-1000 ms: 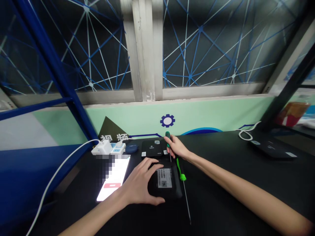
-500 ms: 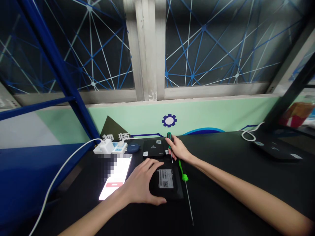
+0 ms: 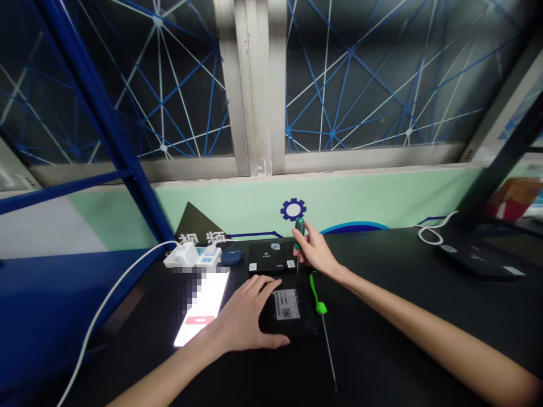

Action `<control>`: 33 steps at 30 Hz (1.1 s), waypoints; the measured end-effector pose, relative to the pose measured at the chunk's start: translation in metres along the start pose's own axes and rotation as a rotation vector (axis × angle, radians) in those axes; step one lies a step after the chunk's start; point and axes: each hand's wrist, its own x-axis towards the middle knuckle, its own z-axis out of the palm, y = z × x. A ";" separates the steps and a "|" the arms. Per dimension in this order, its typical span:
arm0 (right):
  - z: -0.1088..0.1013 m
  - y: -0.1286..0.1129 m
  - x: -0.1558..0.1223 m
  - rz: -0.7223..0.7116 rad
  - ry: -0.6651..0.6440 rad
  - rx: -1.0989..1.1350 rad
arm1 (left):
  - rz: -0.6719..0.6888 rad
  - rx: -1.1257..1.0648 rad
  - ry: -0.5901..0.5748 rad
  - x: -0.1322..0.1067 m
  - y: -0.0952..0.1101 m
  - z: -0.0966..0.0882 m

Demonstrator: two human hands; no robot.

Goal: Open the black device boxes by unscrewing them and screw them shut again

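Note:
A flat black set-top box (image 3: pixel 306 325) lies on the dark table with its white printed label (image 3: pixel 287 304) facing up. My left hand (image 3: pixel 248 314) is curved around its left side, the fingers at the far edge and the thumb along the near edge. Near the far right corner of that box, my right hand (image 3: pixel 316 249) grips a green-handled screwdriver (image 3: pixel 300 227). Its shaft points down, nearly upright; whether the tip touches the box I cannot tell. To the right of the box lies a long thin metal rod (image 3: pixel 328 350) with a bright green knob and strap (image 3: pixel 321 308).
Behind the box sits another black device (image 3: pixel 266 257). At left are a lit phone (image 3: pixel 207 299), a white power strip (image 3: pixel 207 257) with plugs and a dark blue case (image 3: pixel 231 258). Another black device (image 3: pixel 477 261) and a white cable (image 3: pixel 430 234) lie at right.
My right hand has risen slightly and shifted right, and the screwdriver stands more upright. The left hand keeps its place on the box. The whole view has shifted slightly.

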 end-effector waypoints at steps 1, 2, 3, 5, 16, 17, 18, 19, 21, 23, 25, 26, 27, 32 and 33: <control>-0.005 -0.004 0.001 -0.021 0.041 -0.021 | 0.006 0.003 0.001 0.000 0.000 0.000; -0.011 -0.007 0.002 -0.040 0.065 -0.049 | 0.012 0.005 0.004 -0.001 0.000 0.001; -0.018 -0.010 0.001 -0.052 0.079 -0.085 | 0.017 0.006 0.007 -0.001 -0.001 0.001; -0.031 -0.012 -0.003 -0.069 0.058 -0.188 | 0.020 0.007 0.008 -0.002 -0.002 0.002; -0.071 0.011 -0.042 0.143 -0.264 -0.940 | 0.011 -0.008 0.010 -0.004 -0.002 0.004; -0.070 0.011 -0.043 0.162 -0.274 -0.968 | 0.007 -0.006 0.004 -0.004 -0.002 0.003; -0.070 0.010 -0.044 0.185 -0.281 -0.981 | 0.006 -0.005 -0.002 -0.004 -0.002 0.003; -0.069 0.008 -0.044 0.209 -0.289 -0.982 | 0.006 -0.002 -0.009 -0.004 -0.001 0.002; -0.068 0.006 -0.044 0.255 -0.311 -0.972 | 0.009 0.002 -0.019 -0.004 -0.001 0.001; -0.068 0.004 -0.045 0.269 -0.330 -0.965 | 0.007 0.005 -0.007 -0.004 0.001 0.000; -0.067 0.005 -0.046 0.262 -0.343 -0.975 | 0.005 0.007 0.029 -0.003 0.002 0.000; -0.067 0.006 -0.046 0.257 -0.348 -0.985 | 0.001 0.007 0.053 -0.003 0.002 0.000; -0.066 0.006 -0.047 0.251 -0.352 -0.995 | -0.005 0.010 0.081 -0.002 0.002 0.000; -0.061 0.010 -0.049 0.242 -0.351 -1.001 | -0.104 0.135 0.224 0.002 -0.001 0.001; -0.061 0.010 -0.049 0.241 -0.343 -0.994 | -0.139 0.180 0.230 0.002 -0.002 0.001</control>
